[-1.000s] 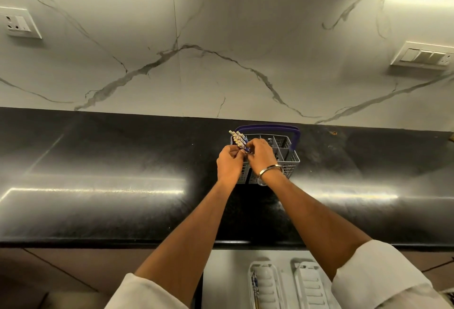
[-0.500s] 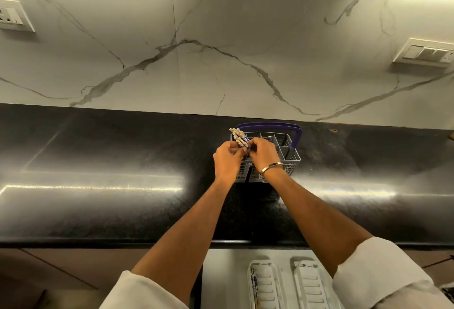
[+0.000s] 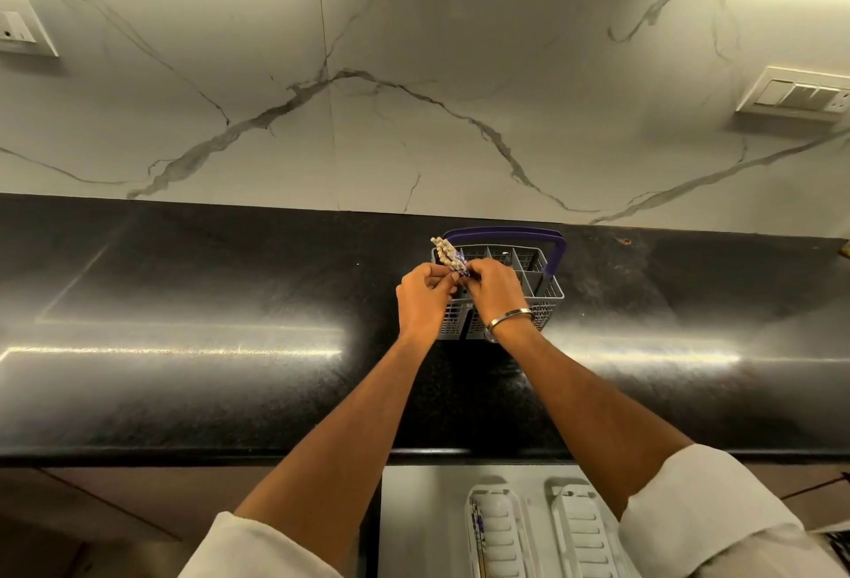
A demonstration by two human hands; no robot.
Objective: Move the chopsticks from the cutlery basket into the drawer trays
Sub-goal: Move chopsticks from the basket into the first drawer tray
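Observation:
A grey cutlery basket point(image 3: 540, 290) with a purple handle stands on the black counter near the wall. A bundle of several chopsticks point(image 3: 447, 254), pale with blue patterned ends, sticks up out of its left corner. My left hand point(image 3: 421, 299) and my right hand point(image 3: 494, 290) meet over that corner, and both pinch the bundle just below its tips. Below the counter edge an open drawer holds two white trays point(image 3: 582, 531). The left tray point(image 3: 499, 536) has chopsticks point(image 3: 478, 531) lying along its left side.
The black counter point(image 3: 207, 347) runs the full width, backed by a white marble wall. Switch plates sit on the wall at far left point(image 3: 20, 28) and at right point(image 3: 798, 94). A bracelet is on my right wrist point(image 3: 508, 317).
The view has shifted slightly. Both hands stay at the basket's left corner, fingers working on the chopstick bundle, which remains in the basket.

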